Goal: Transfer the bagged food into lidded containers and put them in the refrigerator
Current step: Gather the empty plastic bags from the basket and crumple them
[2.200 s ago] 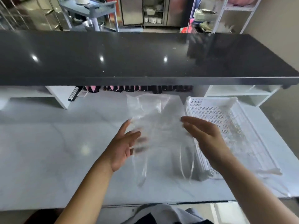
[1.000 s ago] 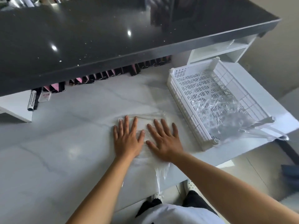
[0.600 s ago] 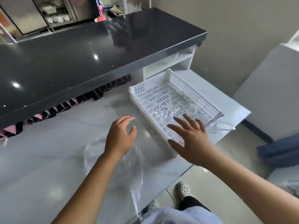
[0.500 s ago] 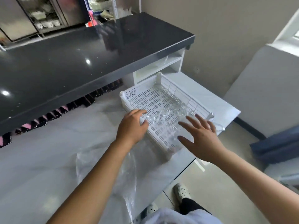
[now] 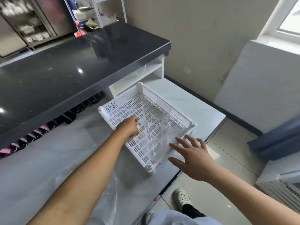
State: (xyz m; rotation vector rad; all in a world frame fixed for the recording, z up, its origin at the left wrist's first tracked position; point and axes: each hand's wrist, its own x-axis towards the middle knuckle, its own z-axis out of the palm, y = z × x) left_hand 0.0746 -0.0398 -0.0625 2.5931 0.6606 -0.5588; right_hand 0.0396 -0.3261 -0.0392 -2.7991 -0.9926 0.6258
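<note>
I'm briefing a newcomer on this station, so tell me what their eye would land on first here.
The white slotted plastic tray at the right end of the pale marble counter stands out first, with a crumpled clear plastic bag lying in it. The left hand grips that bag inside the tray, while the right hand hovers open, fingers spread, beside the tray's near right side. Behind them runs a glossy black countertop.

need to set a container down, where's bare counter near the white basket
Widest free patch: marble counter left of the basket, between the items under the black top and the flat bag. A narrower strip right of the basket. Crowded: the basket, with a crumpled bag, the left hand gripping it, the right hand by its near side.
</note>
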